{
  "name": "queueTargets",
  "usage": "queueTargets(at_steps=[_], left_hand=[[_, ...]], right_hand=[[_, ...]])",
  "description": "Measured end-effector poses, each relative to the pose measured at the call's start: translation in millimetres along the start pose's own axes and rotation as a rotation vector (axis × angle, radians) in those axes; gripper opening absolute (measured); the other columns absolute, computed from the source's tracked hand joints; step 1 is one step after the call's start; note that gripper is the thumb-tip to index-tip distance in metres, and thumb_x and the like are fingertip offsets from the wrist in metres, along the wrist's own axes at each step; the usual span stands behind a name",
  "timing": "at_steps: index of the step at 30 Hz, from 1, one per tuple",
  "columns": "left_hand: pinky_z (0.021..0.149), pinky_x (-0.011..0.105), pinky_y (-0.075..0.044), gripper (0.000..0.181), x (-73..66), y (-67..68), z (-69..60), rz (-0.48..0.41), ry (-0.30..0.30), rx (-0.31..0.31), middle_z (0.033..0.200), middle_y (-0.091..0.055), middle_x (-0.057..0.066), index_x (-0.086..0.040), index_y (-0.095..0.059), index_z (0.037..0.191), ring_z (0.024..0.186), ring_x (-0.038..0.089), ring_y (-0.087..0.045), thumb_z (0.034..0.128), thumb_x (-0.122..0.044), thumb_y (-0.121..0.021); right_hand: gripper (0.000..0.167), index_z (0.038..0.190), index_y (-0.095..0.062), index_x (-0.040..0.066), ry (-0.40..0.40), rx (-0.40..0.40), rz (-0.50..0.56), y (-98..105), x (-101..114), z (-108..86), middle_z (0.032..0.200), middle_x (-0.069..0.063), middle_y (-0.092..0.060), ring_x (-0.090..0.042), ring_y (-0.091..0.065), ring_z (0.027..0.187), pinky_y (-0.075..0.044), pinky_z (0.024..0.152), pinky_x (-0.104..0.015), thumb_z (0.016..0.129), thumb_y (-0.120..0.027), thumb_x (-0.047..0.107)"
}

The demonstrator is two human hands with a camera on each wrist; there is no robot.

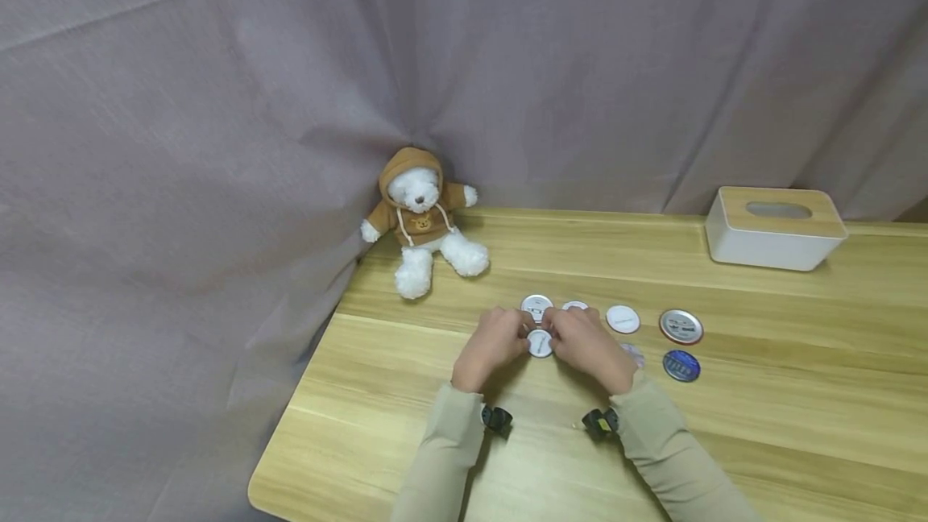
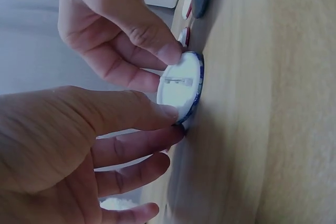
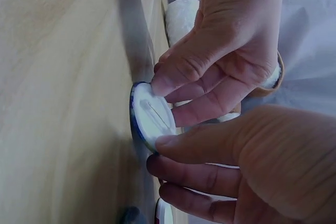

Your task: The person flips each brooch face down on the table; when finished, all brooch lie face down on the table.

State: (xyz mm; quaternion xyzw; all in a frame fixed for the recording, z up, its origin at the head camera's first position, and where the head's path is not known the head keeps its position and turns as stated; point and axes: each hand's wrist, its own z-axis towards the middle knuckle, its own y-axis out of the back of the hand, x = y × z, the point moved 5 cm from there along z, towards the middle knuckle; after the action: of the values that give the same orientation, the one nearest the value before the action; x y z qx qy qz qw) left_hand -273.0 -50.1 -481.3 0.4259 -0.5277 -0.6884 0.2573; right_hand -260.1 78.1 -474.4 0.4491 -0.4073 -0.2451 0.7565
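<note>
Between both hands a round pin badge point(image 1: 540, 343) is held just over the table, its white back facing up and toward me. A metal pin runs across that back, and a dark blue rim point(image 2: 198, 90) shows at the badge's edge. My left hand point(image 1: 496, 342) pinches one side with thumb and fingers; its other fingers point(image 2: 134, 174) are spread loosely. On the opposite side my right hand point(image 1: 590, 342) pinches the edge, thumb point(image 3: 184, 144) on the white back. Just beyond the hands lies another badge point(image 1: 536, 305), back up, with a further badge point(image 1: 575, 305) partly hidden by the right hand.
Right of the hands lie a white badge point(image 1: 623, 319), a silver-backed badge point(image 1: 681, 327), a blue badge point(image 1: 681, 366) and one partly covered badge point(image 1: 634, 354). A hooded teddy bear point(image 1: 420, 220) sits at the back left. A tissue box point(image 1: 776, 242) stands back right, before a grey curtain point(image 1: 580, 79).
</note>
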Motion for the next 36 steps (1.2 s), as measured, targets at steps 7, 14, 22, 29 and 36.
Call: queueTargets(at_steps=[7,14,22,29,36], left_hand=[[0.056,0.026,-0.036,0.011,-0.4,-1.0,1.0,0.008,-0.005,0.011,0.054,-0.044,-0.011,-0.014,-0.068,0.075,0.059,0.011,-0.044,0.0788,-0.006,-0.075],[0.058,0.027,-0.037,0.021,-0.9,-2.8,-0.5,-0.013,0.012,0.02,0.057,-0.046,-0.01,-0.015,-0.061,0.066,0.061,0.011,-0.045,0.0796,-0.006,-0.074],[0.071,0.031,-0.048,0.009,-18.2,-0.9,6.5,-0.026,0.005,0.005,0.083,-0.071,-0.005,-0.013,-0.076,0.092,0.079,0.011,-0.064,0.084,-0.01,-0.072],[0.085,0.049,-0.048,0.02,-36.5,-10.8,14.3,-0.004,-0.002,0.044,0.099,-0.073,-0.005,-0.014,-0.078,0.103,0.098,0.017,-0.065,0.0842,-0.012,-0.073],[0.088,0.044,-0.046,0.024,-50.2,-15.3,18.1,0.071,-0.062,0.039,0.097,-0.073,-0.005,-0.018,-0.078,0.103,0.094,0.019,-0.063,0.079,-0.011,-0.077]], right_hand=[[0.017,0.074,-0.061,0.012,-0.045,0.04,-0.031,-4.7,0.6,2.9,0.063,0.005,-0.051,-0.022,-0.05,0.066,-0.04,0.07,-0.052,0.074,-0.068,-0.004],[0.018,0.073,-0.059,0.012,-0.049,0.035,-0.048,-6.8,-3.6,-0.3,0.066,0.002,-0.054,-0.024,-0.053,0.068,-0.041,0.069,-0.053,0.07,-0.066,-0.005],[0.013,0.078,-0.062,0.01,-0.092,0.031,-0.035,17.5,-16.7,-15.1,0.065,0.005,-0.052,-0.02,-0.053,0.067,-0.04,0.068,-0.051,0.078,-0.07,0.0],[0.011,0.083,-0.064,0.01,-0.126,0.038,-0.028,30.7,-29.7,-33.6,0.067,0.006,-0.053,-0.019,-0.052,0.069,-0.041,0.069,-0.052,0.08,-0.07,0.001],[0.021,0.091,-0.07,0.005,-0.128,0.036,-0.055,38.7,-33.1,-41.6,0.074,0.001,-0.06,-0.026,-0.057,0.077,-0.044,0.068,-0.049,0.072,-0.071,-0.004]])
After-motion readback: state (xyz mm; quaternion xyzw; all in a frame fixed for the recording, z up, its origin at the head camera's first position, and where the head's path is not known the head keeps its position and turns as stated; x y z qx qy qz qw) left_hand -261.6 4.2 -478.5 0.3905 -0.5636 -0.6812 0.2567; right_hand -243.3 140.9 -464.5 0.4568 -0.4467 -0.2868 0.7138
